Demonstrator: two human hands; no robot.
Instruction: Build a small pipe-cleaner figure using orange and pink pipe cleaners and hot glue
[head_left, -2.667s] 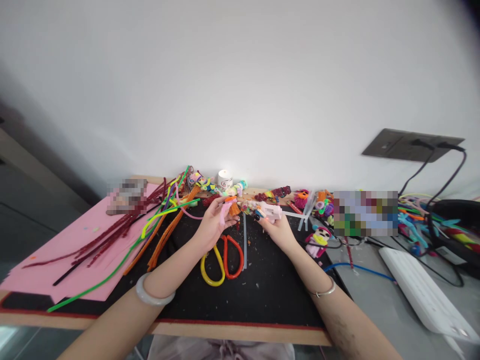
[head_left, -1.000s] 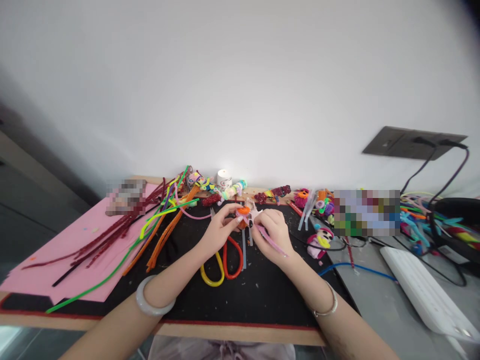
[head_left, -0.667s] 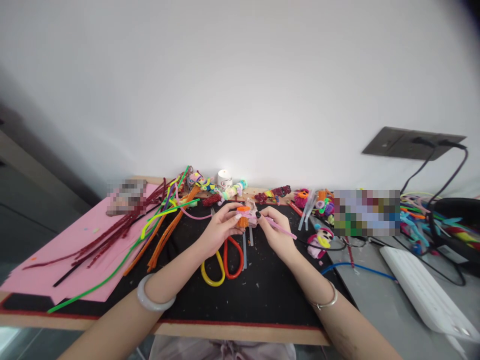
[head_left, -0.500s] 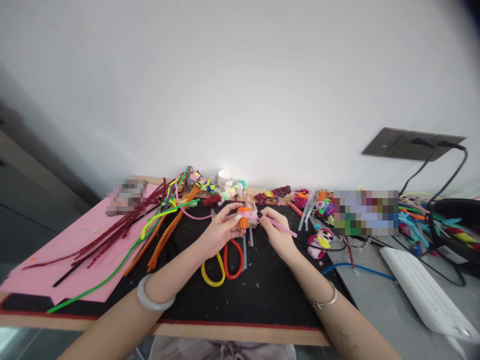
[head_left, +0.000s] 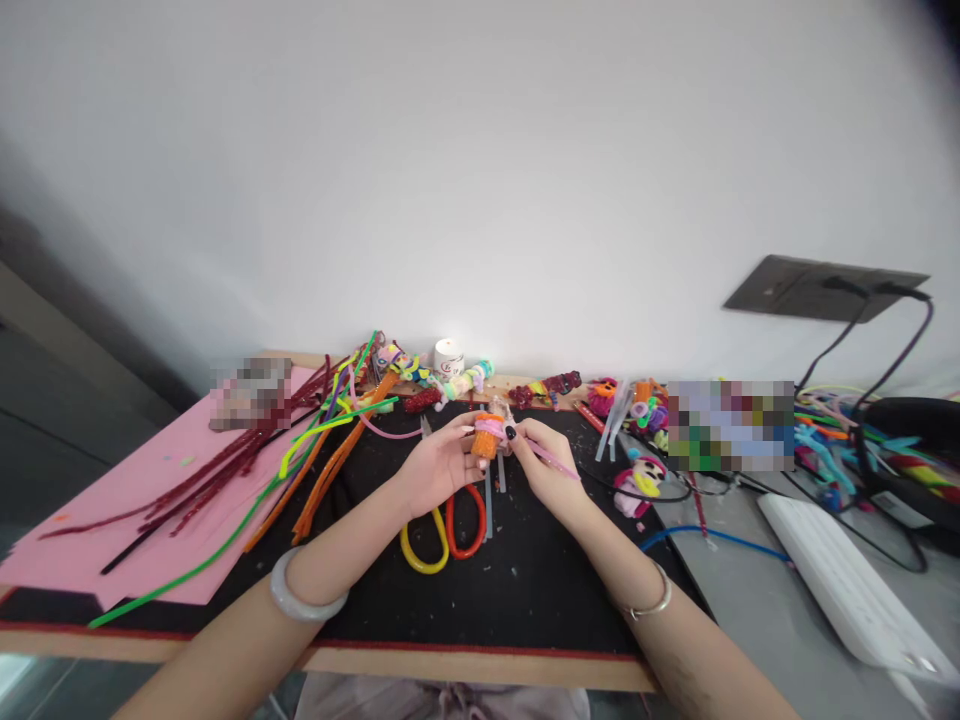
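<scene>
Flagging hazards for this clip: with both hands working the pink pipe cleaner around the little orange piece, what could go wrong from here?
1. The pink pipe cleaner trails loose from the right hand; it may unwind off the orange piece pinched in the left hand.
2. The scissors lie right under both wrists and could be knocked.
3. Cables and small figures crowd the right side; the trailing end may snag them.

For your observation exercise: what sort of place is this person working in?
Probably a home craft desk: loose fuzzy coloured pipe cleaners on a black felt mat, yellow-and-red-handled scissors, and finished small pipe-cleaner figures beside it.
</scene>
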